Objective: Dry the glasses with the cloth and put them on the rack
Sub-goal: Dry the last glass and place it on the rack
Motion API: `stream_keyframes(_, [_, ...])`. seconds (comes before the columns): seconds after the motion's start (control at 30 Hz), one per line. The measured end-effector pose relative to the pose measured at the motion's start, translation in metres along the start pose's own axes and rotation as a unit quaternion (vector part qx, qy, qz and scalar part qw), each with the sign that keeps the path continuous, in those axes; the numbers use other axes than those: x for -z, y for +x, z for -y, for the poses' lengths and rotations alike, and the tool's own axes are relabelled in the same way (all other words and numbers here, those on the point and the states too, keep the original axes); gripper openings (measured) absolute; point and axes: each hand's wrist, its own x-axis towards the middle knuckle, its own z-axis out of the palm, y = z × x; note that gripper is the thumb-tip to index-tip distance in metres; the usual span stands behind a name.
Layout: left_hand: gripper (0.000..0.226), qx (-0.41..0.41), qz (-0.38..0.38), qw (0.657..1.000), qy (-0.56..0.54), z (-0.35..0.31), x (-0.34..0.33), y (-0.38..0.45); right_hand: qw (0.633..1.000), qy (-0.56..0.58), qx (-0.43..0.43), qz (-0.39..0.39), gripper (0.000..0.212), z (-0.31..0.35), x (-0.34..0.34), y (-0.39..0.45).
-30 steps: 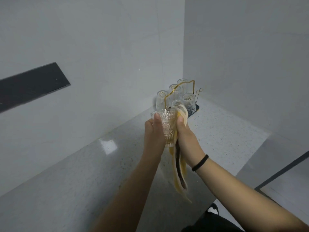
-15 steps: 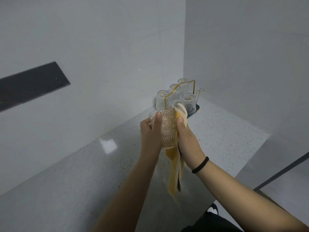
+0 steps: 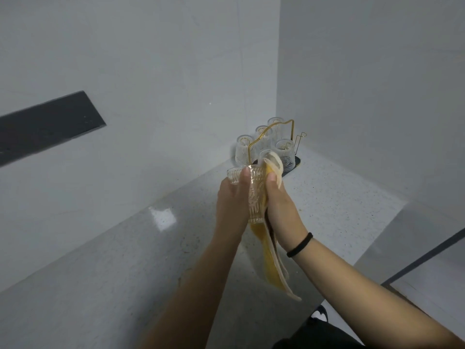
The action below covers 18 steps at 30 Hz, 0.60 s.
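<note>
A clear embossed glass (image 3: pixel 255 195) is held upright between my two hands above the counter. My left hand (image 3: pixel 232 202) grips its left side. My right hand (image 3: pixel 279 206) presses a yellow cloth (image 3: pixel 273 268) against the glass's right side; the cloth folds over the rim and hangs down below the hands. In the far corner stands the rack (image 3: pixel 292 127), a gold wire frame on a dark base, with several glasses (image 3: pixel 243 153) upside down on it.
The grey speckled counter (image 3: pixel 120 260) runs along the white wall to the corner. Its front edge drops off at the right, where a dark-framed surface (image 3: pixel 427 255) shows. A dark strip (image 3: pixel 47 124) crosses the left wall.
The glass has turned in my hands and the hanging end of the cloth has swung to the right. Both hands stay in about the same place.
</note>
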Motion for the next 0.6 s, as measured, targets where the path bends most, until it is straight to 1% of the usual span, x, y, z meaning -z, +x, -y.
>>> stream_keyframes(0.03, [0.044, 0.001, -0.002, 1.0, 0.0, 0.001, -0.001, -0.001, 0.999, -0.011, 0.051, 0.003, 0.054, -0.002, -0.002, -0.003])
stream_keyframes(0.07, [0.049, -0.006, 0.004, 1.0, -0.012, 0.004, -0.001, -0.001, 0.997, -0.024, 0.077, 0.005, 0.054, -0.005, -0.003, -0.002])
stream_keyframes(0.1, [0.057, -0.01, 0.011, 1.0, -0.026, 0.007, 0.0, -0.001, 0.997, -0.034, 0.068, 0.004, 0.054, -0.005, -0.002, 0.0])
stream_keyframes(0.13, [0.062, -0.012, 0.022, 0.999, -0.047, 0.007, 0.001, -0.004, 0.999, -0.032, 0.023, -0.003, 0.054, -0.004, 0.0, 0.003])
stream_keyframes(0.17, [0.06, -0.015, 0.039, 0.997, -0.065, 0.007, 0.002, -0.005, 0.999, -0.008, -0.046, -0.009, 0.055, -0.002, 0.003, 0.008])
stream_keyframes(0.2, [0.055, -0.014, 0.062, 0.994, -0.085, 0.009, 0.004, -0.004, 0.993, 0.042, -0.113, 0.0, 0.056, 0.0, 0.007, 0.013])
stream_keyframes(0.23, [0.051, -0.011, 0.081, 0.991, -0.107, 0.008, 0.004, -0.005, 0.983, 0.1, -0.151, 0.018, 0.053, 0.004, 0.011, 0.016])
stream_keyframes(0.27, [0.05, -0.008, 0.086, 0.989, -0.122, 0.007, 0.005, -0.004, 0.975, 0.144, -0.164, 0.03, 0.05, 0.008, 0.013, 0.016])
stream_keyframes(0.3, [0.053, -0.019, 0.08, 0.989, -0.121, 0.005, 0.005, -0.003, 0.974, 0.155, -0.162, 0.031, 0.047, 0.01, 0.013, 0.015])
stream_keyframes(0.37, [0.069, -0.029, 0.04, 0.996, -0.071, 0.005, 0.004, 0.001, 0.986, 0.105, -0.13, 0.019, 0.048, 0.008, 0.01, 0.012])
stream_keyframes(0.4, [0.076, -0.016, 0.011, 0.999, -0.031, 0.006, 0.003, 0.003, 0.994, 0.059, -0.091, 0.011, 0.05, 0.005, 0.006, 0.009])
stream_keyframes(0.47, [0.085, 0.018, -0.022, 0.999, 0.015, 0.006, 0.001, 0.002, 0.999, -0.016, 0.039, 0.009, 0.05, -0.002, 0.001, 0.002])
stream_keyframes(0.5, [0.087, 0.016, -0.017, 0.999, 0.025, 0.01, 0.001, 0.0, 0.996, -0.029, 0.085, 0.014, 0.049, -0.003, -0.001, -0.002])
stream_keyframes(0.53, [0.083, 0.001, -0.004, 1.0, 0.021, 0.012, 0.002, -0.002, 0.994, -0.044, 0.104, 0.017, 0.048, -0.006, -0.001, -0.002])
stream_keyframes(0.57, [0.073, -0.015, 0.016, 1.0, -0.007, 0.013, 0.002, -0.004, 0.994, -0.057, 0.089, 0.014, 0.047, -0.004, 0.0, -0.002])
stream_keyframes(0.6, [0.062, -0.021, 0.042, 0.998, -0.044, 0.012, 0.002, -0.005, 0.998, -0.056, 0.043, 0.004, 0.048, -0.002, 0.002, 0.002])
